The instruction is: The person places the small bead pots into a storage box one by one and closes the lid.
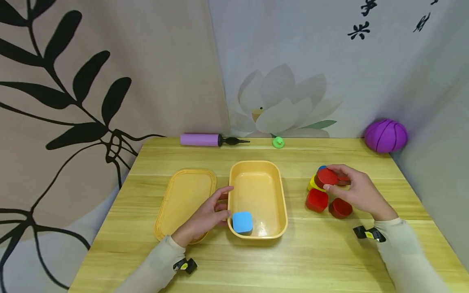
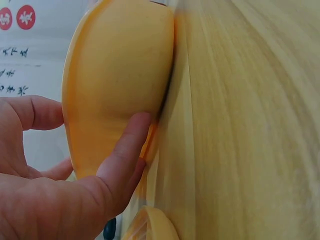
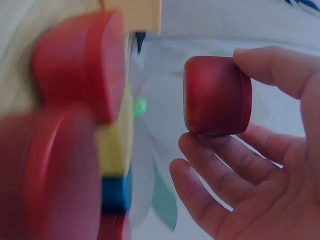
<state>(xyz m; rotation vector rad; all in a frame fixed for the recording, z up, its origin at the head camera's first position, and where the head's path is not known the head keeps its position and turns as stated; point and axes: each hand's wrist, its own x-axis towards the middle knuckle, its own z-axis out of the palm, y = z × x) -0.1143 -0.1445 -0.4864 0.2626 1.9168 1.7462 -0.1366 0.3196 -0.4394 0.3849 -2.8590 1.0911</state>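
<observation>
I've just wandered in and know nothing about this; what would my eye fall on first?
Probably the big yellow box mid-table, with a bright blue block in its near left corner and the left hand at its left side. Over to the right, the right hand holds up a red block. A purple ball stands out at the table's far right corner.

A: Specify the desk (image 1: 293, 264).
B: Yellowish wood-grain top, set before a pale backdrop (image 1: 176, 61).
A: Backdrop markings?
B: Black leafy branch (image 1: 51, 95), left; pale lotus (image 1: 282, 103), right of centre; black Chinese characters (image 1: 359, 30), upper right.
</observation>
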